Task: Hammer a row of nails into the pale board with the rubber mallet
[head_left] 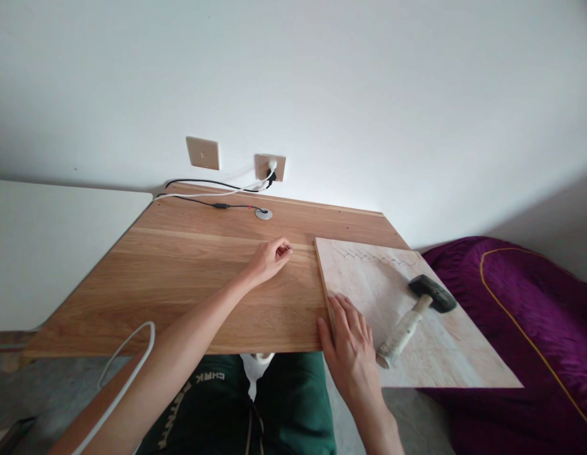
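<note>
My left hand (pixel 270 258) reaches out over the middle of the wooden desk (pixel 189 278), its fingers curled in a pinch; whatever it holds is too small to make out. My right hand (pixel 349 335) lies flat with fingers stretched on the near left edge of a pale wooden board (pixel 440 354). The board rests on the desk's right end and overhangs it. A hammer (pixel 413 319) with a black head and pale handle lies on the board just right of my right hand. A zigzag line of small marks (pixel 369 255) runs along the board's far edge.
Black and white cables (pixel 212 193) run from a wall socket (pixel 270 167) across the desk's far edge, near a round grommet (pixel 263 214). A purple cushion (pixel 520 303) sits to the right. A white surface (pixel 51 240) adjoins the desk's left. A white cable loop (pixel 127 354) hangs below.
</note>
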Available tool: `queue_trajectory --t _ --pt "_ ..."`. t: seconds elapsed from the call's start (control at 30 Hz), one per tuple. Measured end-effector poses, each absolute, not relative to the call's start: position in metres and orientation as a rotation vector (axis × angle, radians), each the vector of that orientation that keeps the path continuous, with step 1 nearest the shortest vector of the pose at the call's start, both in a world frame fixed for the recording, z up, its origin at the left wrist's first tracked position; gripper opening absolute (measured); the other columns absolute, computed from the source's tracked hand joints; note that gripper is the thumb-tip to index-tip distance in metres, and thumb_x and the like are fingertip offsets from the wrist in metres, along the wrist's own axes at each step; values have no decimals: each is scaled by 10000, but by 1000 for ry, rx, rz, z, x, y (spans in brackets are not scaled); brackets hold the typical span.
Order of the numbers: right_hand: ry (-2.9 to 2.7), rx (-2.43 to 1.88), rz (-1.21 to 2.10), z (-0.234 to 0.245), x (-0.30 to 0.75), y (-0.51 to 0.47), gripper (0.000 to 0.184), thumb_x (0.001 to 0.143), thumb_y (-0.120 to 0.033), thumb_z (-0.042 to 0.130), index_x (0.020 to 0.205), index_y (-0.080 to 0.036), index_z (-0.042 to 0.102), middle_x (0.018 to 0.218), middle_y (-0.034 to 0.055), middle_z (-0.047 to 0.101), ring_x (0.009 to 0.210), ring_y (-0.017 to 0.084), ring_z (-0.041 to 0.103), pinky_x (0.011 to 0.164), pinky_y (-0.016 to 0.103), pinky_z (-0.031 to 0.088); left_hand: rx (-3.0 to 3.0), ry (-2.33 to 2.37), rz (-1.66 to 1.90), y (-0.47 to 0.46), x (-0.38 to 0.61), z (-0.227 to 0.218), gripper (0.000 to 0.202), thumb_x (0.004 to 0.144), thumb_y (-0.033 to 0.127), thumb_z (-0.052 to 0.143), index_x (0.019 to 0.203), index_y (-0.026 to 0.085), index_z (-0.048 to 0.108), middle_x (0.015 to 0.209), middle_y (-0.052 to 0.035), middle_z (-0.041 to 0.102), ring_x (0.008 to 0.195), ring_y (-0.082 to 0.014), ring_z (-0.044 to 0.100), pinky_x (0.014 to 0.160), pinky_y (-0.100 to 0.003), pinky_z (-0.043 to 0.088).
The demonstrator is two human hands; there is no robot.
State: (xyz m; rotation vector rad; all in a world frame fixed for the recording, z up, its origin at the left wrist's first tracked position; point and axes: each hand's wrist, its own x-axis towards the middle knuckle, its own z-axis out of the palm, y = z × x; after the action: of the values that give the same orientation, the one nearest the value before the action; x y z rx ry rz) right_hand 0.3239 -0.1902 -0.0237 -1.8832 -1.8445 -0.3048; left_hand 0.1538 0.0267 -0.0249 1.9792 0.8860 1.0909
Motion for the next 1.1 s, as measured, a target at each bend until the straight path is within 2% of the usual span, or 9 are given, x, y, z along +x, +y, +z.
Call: queue_trajectory --t 0.2,0.8,1.1 --pt "-1848 -1863 -324 -25 325 -190 413 1101 -380 420 1420 -151 548 1414 179 639 1363 335 550 1039 528 503 1967 887 1087 28 153 -27 203 966 331 592 842 186 662 721 -3 706 652 -141 626 642 -244 443" --pt "-1846 -1862 -279 -23 325 -191 358 1096 -347 429 1372 -175 579 1444 175 621 1389 337 531 1049 540 501 1938 881 1100 29 152 -29 165 968 332 595 913 196 671 723 -5 712 650 -147 660 628 -233 466" --pt "-1838 -1869 -254 -24 325 -192 343 1092 -352 439 1340 -178 600 1447 177 619 1385 347 535 1062 554 494 1895 887 1084 27 152 -27 280 986 457 562 918 202 655 731 -23 720 674 -162 677 632 -242 495"
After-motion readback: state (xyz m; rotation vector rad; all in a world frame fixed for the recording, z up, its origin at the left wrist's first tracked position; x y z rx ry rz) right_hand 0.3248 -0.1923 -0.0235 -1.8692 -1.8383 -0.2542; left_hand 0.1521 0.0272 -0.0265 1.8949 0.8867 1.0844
